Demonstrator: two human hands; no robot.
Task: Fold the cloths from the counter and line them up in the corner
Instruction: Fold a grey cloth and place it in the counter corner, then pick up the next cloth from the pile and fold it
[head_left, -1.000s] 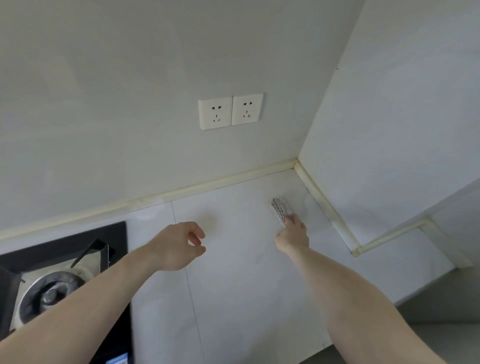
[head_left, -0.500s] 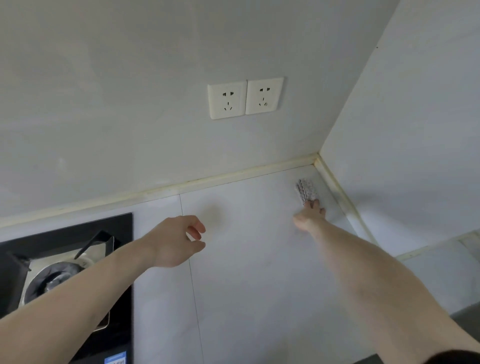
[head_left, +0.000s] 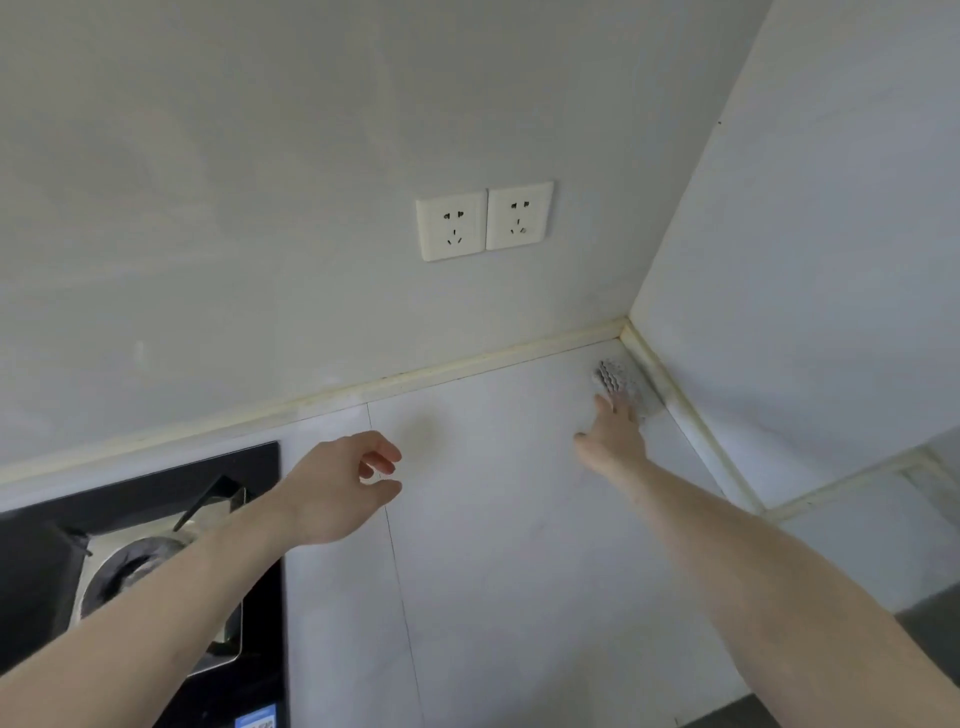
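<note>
Over the last second the right hand (head_left: 613, 439) had pushed the folded cloth (head_left: 618, 384) farther into the corner, while the left hand barely shifted.

At far left sat the black stove (head_left: 130, 561) with its burner. Next to it the left hand (head_left: 337, 488) hovered above the counter (head_left: 493, 545), fingers loosely curled, holding nothing.

Two wall sockets (head_left: 484, 221) sat at twelve o'clock above it.

Further right, the right hand lay stretched flat, fingers straight and close together, fingertips touching the cloth's near edge. The cloth lay at about one o'clock from that hand, tucked just beside the cream sealing strip (head_left: 670, 395) where the two walls meet; its long axis seemed to run along the right-hand wall, though it was small and blurred. The right hand was plainly the nearer one.

The counter was pale and smooth; the walls were plain grey-white.
</note>
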